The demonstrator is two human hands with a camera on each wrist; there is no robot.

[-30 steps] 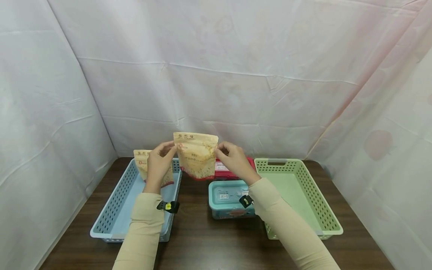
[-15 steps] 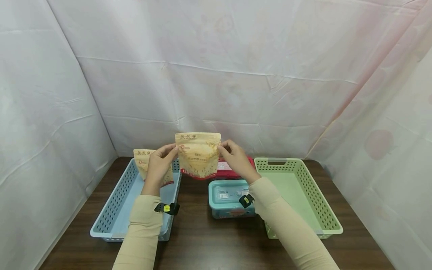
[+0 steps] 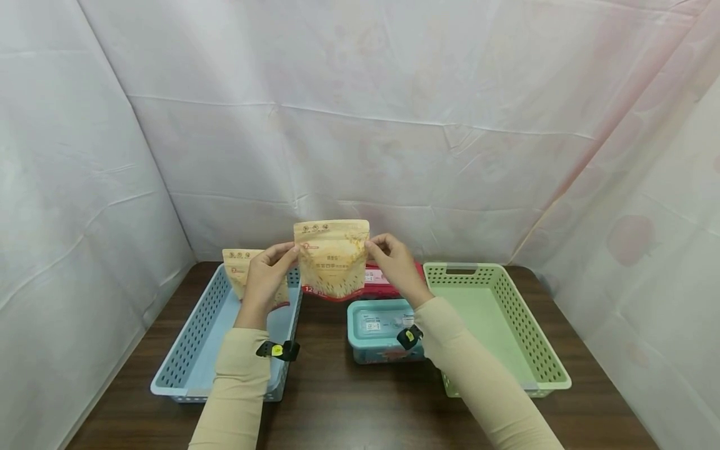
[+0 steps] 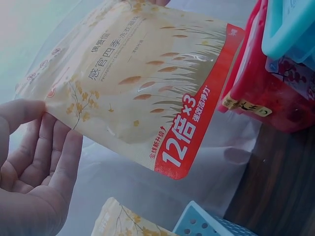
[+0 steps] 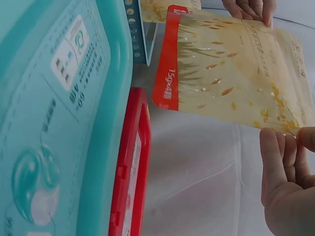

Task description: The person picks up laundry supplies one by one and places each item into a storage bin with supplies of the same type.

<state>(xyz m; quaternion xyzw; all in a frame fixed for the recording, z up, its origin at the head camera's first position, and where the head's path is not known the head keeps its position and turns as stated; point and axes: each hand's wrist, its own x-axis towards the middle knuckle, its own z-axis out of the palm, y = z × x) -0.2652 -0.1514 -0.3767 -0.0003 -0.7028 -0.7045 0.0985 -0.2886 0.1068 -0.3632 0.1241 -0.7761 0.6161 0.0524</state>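
A yellow laundry-capsule pouch [image 3: 333, 262] with a red band along its bottom hangs upright in the air, its printed front turned to the head camera. My left hand [image 3: 267, 275] pinches its left edge between thumb and fingers. On the opposite edge, my right hand [image 3: 396, 265] pinches it the same way. The left wrist view shows the thumb of the left hand [image 4: 37, 162] on the front of the pouch [image 4: 147, 88]. In the right wrist view the right hand [image 5: 290, 182] grips near the pouch's upper corner. A second, similar pouch [image 3: 236, 275] leans in the blue basket, partly behind my left hand.
The blue basket [image 3: 188, 337] stands on the left of the dark wooden table [image 3: 360, 412]. A green basket [image 3: 523, 325] is on the right. Between them sit a teal lidded box [image 3: 377, 319] and, behind it, a red box [image 3: 382, 284]. White cloth [image 3: 360, 125] hangs behind.
The held pouch has turned from a slight tilt to face the head camera squarely and shifted a little to the right. Both hands keep their pinch. The baskets and boxes stay put.
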